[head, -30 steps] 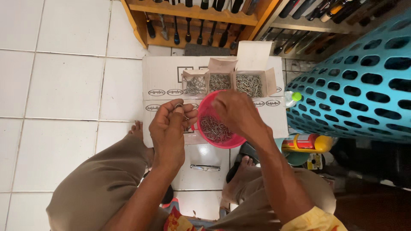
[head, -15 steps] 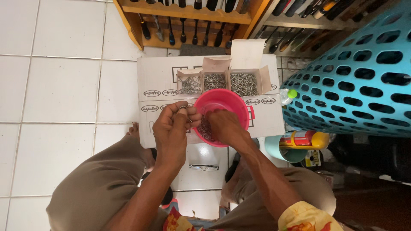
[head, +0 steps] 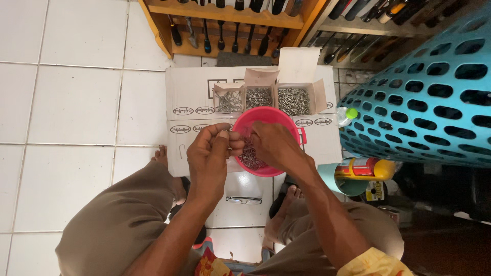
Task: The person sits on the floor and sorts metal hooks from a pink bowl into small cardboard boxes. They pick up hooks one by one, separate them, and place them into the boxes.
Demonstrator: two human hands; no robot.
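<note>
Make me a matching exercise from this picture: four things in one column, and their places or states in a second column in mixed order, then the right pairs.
Things:
1. pink bowl
2. three small open boxes
3. teal perforated basket
4. eyeglasses

Places or states:
A. on the tile floor between the person's feet
B. at the right side of the picture, beside the flat cardboard
C. under both hands, holding small metal pieces
D. in a row on the flat cardboard, beyond the bowl

Pairs: 1-C, 2-D, 3-B, 4-A
</note>
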